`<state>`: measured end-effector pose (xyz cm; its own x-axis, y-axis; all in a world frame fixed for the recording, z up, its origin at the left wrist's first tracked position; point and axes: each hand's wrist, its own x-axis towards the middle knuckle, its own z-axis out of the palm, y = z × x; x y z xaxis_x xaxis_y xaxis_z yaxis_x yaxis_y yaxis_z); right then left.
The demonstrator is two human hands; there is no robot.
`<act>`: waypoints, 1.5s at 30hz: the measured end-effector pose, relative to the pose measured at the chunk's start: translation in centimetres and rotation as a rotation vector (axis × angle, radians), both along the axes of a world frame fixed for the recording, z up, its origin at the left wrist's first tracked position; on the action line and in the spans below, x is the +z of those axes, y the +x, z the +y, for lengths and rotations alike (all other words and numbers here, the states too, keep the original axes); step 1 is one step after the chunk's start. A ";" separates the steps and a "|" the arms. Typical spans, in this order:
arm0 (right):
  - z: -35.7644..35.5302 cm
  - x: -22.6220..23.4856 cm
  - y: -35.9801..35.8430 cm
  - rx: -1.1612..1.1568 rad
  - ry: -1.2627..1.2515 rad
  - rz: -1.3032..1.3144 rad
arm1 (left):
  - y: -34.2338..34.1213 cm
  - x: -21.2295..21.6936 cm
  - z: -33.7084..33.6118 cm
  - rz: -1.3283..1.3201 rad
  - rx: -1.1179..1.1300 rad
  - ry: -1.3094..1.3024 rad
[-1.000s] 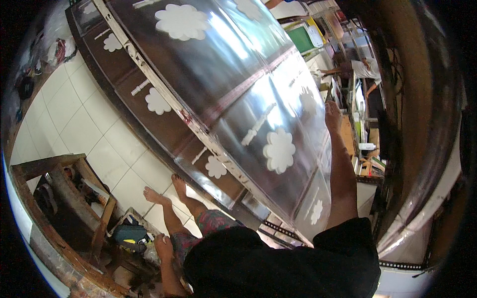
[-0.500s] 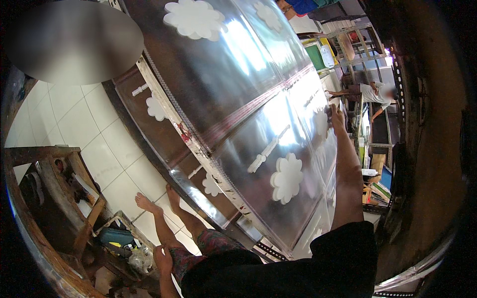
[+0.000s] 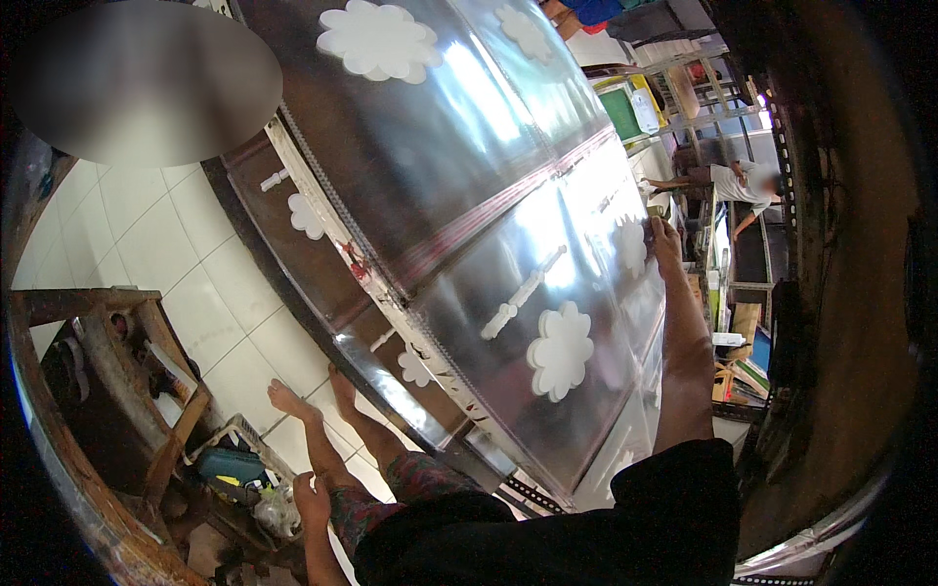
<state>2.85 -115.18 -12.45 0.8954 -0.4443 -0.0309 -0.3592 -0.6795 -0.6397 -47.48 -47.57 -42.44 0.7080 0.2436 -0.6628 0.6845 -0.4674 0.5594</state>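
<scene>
At the far left, a wooden frame (image 3: 107,322) curves along the rim of your view, and its lower part is lost in shadow. Just right of it a crate (image 3: 230,459) holds a blue object that is too dark and small to name. Your left hand (image 3: 313,498) hangs low beside your patterned shorts (image 3: 410,483), near your bare feet (image 3: 308,396) on the white tiled floor (image 3: 166,254). Its fingers are blurred and turned away, so you cannot tell from here whether they are spread or closed, and it touches nothing you can make out.

Filling the middle is the big metal cabinet (image 3: 469,225), tilted across your view from upper left to lower right. Its skin is shiny sheet metal with strong glare, dressed with white flower-shaped cut-outs (image 3: 559,352) and white baluster-shaped trims (image 3: 523,293), with a reddish strip running along its length and a brown lower band. Its top end is cut off by the frame, and its lower corner is hidden behind your black shirt (image 3: 586,527).

Your right hand (image 3: 664,239) reaches up along the cabinet's far right edge, fingers pressed to the metal there; whether they wrap around that edge is hidden. Beyond it stand cluttered shelves (image 3: 723,293), and another person (image 3: 733,181) works far off, small and indistinct.
</scene>
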 end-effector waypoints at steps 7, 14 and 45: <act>4.0 2.2 -4.3 0.010 -0.416 -0.277 | 0.4 0.2 0.8 0.043 0.049 -0.005; 8.3 3.4 -14.9 0.319 -0.149 0.238 | 6.4 7.6 2.9 -0.349 0.186 0.056; 26.5 4.3 -17.8 0.100 0.011 -0.370 | 16.7 32.1 42.8 -0.825 0.103 1.444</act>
